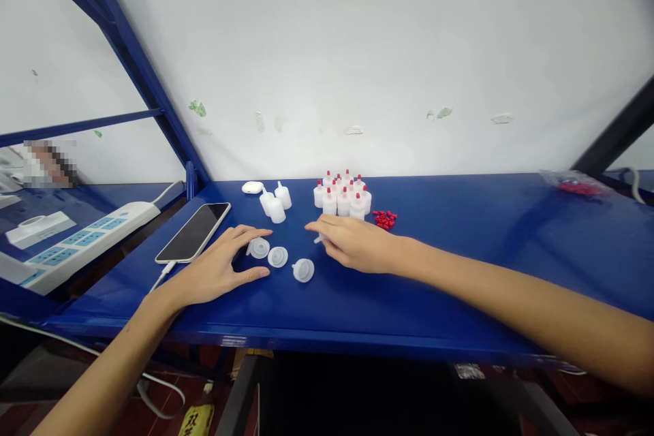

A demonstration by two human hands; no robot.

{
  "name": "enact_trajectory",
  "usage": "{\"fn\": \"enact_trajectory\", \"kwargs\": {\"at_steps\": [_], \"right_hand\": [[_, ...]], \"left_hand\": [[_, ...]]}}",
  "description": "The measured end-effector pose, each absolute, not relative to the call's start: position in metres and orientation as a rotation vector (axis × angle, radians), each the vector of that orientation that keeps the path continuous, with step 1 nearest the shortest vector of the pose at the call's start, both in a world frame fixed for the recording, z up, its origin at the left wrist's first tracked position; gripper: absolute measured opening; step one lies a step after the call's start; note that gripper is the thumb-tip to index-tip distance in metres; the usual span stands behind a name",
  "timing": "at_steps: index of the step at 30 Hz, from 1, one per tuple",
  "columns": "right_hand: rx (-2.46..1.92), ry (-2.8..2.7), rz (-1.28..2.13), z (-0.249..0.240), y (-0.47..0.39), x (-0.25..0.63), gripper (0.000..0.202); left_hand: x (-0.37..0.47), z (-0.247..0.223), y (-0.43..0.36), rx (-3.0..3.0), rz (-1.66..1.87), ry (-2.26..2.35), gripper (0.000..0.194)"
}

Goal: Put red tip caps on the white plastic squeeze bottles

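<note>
My left hand [222, 266] rests on the blue table, thumb and fingers apart around the left side of a translucent round nozzle lid [259, 248]. Two similar lids, one in the middle [277, 257] and one nearer the front [303, 270], lie just right of it. My right hand [355, 242] is closed, with a small translucent white plastic piece [320, 238] showing under its fingers; the rest of that piece is hidden. Behind my right hand stand several white bottles with red tips [343, 201]. Three white bottles with bare nozzles [276, 210] stand farther left.
Small red caps [385, 219] lie heaped right of the bottles. A white earphone case [252, 187] sits at the back. At left are a plugged-in phone [195, 233] and a power strip [86, 245]. A plastic bag with red pieces [582, 185] lies at far right.
</note>
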State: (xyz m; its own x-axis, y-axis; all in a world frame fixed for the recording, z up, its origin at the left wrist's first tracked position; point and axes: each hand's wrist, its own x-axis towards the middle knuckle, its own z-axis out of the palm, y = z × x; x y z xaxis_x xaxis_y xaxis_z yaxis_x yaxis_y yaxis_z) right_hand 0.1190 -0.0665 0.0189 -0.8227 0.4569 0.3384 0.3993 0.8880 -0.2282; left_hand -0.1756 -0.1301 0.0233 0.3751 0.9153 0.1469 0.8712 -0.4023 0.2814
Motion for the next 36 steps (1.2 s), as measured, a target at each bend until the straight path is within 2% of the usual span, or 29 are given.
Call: {"fn": "enact_trajectory", "kwargs": {"at_steps": [3, 8, 15, 20, 26, 32, 36], "right_hand": [[-0.717, -2.734, 0.223, 0.022, -0.089, 0.128, 0.050], [-0.634, -2.820, -0.060, 0.029, -0.125, 0.115, 0.044], [-0.838, -2.793, -0.225, 0.019, -0.125, 0.079, 0.044], [-0.951, -2.856, -0.078, 0.018, -0.116, 0.079, 0.042], [-0.836, -2.799, 0.373, 0.022, -0.103, 0.105, 0.019], [-0.843, -2.591, 0.659, 0.017, -0.091, 0.146, 0.025], [-0.861, -2.494, 0.689, 0.020, -0.085, 0.164, 0.020]], "left_hand": [[-0.171, 0.023, -0.133, 2.479, 0.417, 1.626, 0.066], [-0.160, 0.022, -0.133, 2.495, 0.359, 1.634, 0.069], [-0.147, 0.022, -0.131, 2.626, 0.208, 1.545, 0.056], [-0.141, 0.022, -0.128, 2.618, 0.214, 1.481, 0.045], [-0.123, 0.028, -0.126, 2.572, 0.223, 1.392, 0.042], [-0.098, 0.028, -0.111, 2.639, 0.244, 1.263, 0.039], [-0.080, 0.026, -0.103, 2.726, 0.257, 1.165, 0.037]]}}
